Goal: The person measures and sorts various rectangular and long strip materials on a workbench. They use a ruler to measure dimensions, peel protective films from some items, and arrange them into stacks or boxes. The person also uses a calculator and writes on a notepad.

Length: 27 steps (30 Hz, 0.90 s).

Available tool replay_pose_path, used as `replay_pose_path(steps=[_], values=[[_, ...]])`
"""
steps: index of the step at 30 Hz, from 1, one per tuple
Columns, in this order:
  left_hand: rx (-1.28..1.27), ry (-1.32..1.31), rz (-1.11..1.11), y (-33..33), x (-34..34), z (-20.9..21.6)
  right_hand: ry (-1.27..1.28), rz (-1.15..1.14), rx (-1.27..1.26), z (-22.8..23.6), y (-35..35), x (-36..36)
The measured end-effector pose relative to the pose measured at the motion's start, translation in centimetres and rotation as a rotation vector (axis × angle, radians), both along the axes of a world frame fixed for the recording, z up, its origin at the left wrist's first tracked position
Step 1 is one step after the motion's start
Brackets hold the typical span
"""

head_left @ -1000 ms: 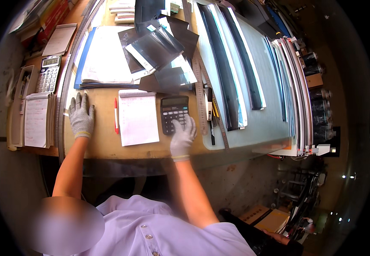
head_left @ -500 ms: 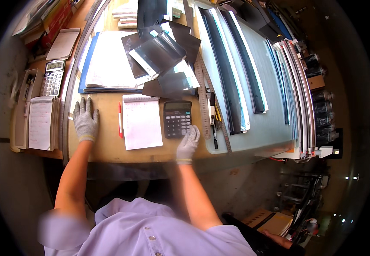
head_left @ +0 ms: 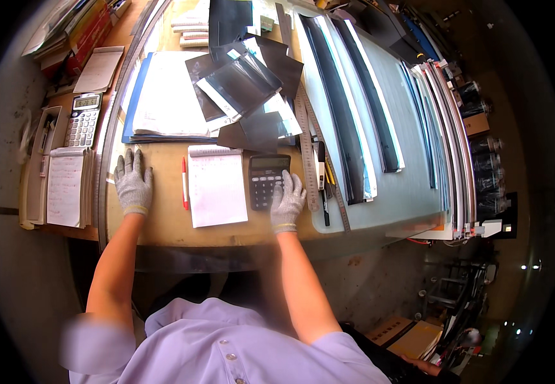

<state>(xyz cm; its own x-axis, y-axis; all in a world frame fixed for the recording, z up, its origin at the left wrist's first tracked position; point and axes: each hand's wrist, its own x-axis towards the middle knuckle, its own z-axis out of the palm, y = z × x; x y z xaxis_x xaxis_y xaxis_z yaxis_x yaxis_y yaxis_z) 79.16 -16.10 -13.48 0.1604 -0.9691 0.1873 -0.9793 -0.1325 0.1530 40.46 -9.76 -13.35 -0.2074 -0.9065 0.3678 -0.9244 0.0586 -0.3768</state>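
Both my hands wear grey knit gloves. My left hand [head_left: 133,184] lies flat on the wooden desk [head_left: 162,224], fingers spread, holding nothing. Beside it on the right lie a red pen [head_left: 185,184] and a white notepad [head_left: 217,185]. My right hand [head_left: 287,200] rests with its fingers over the lower right corner of a black calculator [head_left: 266,179], fingers apart, gripping nothing. Just right of it lie a steel ruler [head_left: 307,160] and some pens [head_left: 323,185].
Dark sheets [head_left: 245,83] and white papers on a blue folder [head_left: 162,102] fill the back of the desk. A grey calculator [head_left: 83,120] and a paper tray [head_left: 40,166] sit at the left. Long dark strips on grey boards [head_left: 380,109] stretch to the right.
My right hand slid down from the calculator's keys toward its lower right corner. My left hand stayed flat on the desk. The view shifted slightly.
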Motion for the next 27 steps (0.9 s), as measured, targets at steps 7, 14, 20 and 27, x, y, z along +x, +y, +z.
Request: replay_pose_path(steps=[7,14,20,27], values=[[-0.009,-0.016,0.004,0.1,0.2,-0.3,-0.11,0.105,-0.077,2.1,1.8,1.4],[-0.007,-0.025,0.0,-0.1,0.3,-0.4,-0.015,0.25,-0.001,1.8,4.8,3.7],[0.016,-0.034,0.004,-0.2,0.2,-0.3,-0.056,0.138,-0.015,1.3,3.4,3.1],[0.002,-0.044,-0.002,-0.2,0.3,-0.6,0.048,0.226,-0.018,1.9,4.5,3.3]])
